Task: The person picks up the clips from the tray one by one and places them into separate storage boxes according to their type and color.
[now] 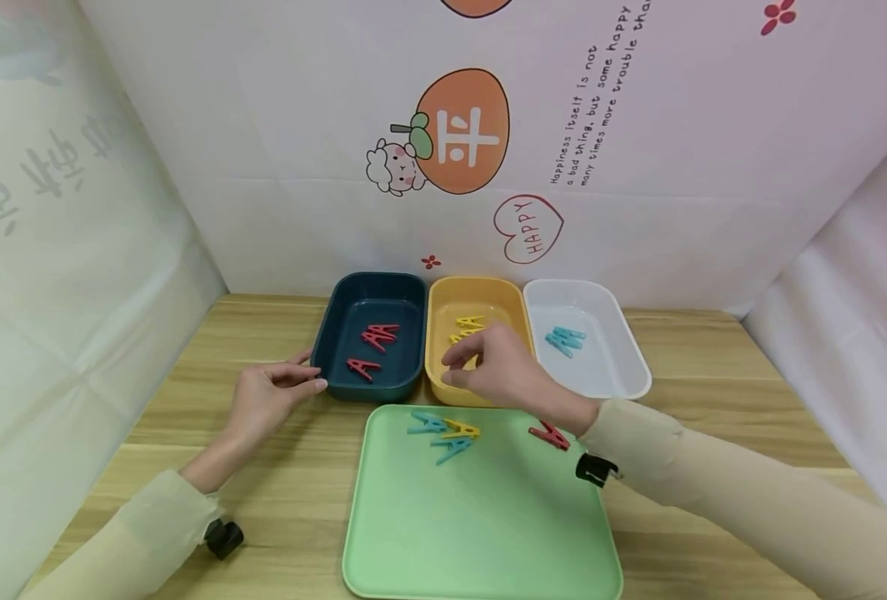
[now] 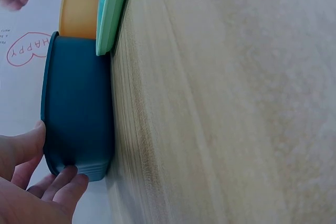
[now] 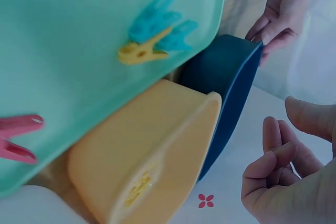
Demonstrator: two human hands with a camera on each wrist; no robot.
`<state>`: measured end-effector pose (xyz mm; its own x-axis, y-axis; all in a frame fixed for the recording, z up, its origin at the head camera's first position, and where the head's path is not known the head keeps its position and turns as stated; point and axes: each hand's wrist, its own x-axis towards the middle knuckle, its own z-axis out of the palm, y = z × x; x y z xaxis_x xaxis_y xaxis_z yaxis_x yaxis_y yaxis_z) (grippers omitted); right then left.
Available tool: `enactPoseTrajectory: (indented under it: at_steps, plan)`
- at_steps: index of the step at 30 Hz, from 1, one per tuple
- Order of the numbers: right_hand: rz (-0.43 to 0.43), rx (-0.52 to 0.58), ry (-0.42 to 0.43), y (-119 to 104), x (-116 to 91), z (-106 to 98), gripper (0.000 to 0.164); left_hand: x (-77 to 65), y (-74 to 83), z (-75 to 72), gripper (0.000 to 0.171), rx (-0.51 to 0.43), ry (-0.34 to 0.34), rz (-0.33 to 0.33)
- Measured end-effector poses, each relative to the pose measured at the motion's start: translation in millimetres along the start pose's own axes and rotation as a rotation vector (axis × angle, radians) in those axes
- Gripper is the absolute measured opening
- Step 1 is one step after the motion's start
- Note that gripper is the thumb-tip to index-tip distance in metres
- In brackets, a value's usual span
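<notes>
My left hand (image 1: 267,396) holds the front left corner of the dark blue bin (image 1: 372,392), thumb and fingers at its rim and outer wall (image 2: 79,103). Above the yellow bin (image 1: 443,387) hovers my right hand (image 1: 499,367), its fingers loosely bent with a gap to the thumb and nothing between them in the right wrist view (image 3: 294,166). Yellow clothespins (image 1: 469,322) lie inside that bin, partly hidden by the hand. Red clothespins (image 1: 379,335) are in the dark blue bin, and light blue clothespins (image 1: 565,340) in the white bin (image 1: 616,379).
In front of the bins lies a green tray (image 1: 481,525). Near its back edge are two light blue clothespins (image 1: 453,450), a yellow clothespin (image 1: 461,429) and, under the right wrist, a red clothespin (image 1: 550,435). A printed cloth (image 1: 301,167) hangs behind the wooden table (image 1: 286,517).
</notes>
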<state>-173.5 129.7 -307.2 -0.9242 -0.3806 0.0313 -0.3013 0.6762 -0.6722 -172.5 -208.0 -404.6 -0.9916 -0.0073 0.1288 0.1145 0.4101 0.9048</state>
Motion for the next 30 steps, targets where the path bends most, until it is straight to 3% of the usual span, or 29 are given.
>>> enactPoseTrajectory:
  at_steps: [8,17,30]
  plan:
    - [-0.021,-0.005,-0.001,24,-36,-3,0.015,-1.0,3.0,1.2,0.026,0.002,-0.003,-0.011]
    - [0.039,0.020,0.017,54,-72,-14,0.012,-3.2,4.6,-1.0,0.027,-0.003,0.000,-0.010]
    - [-0.006,-0.107,0.111,100,-98,-8,0.021,-1.6,1.1,-0.1,0.026,0.006,0.002,-0.001]
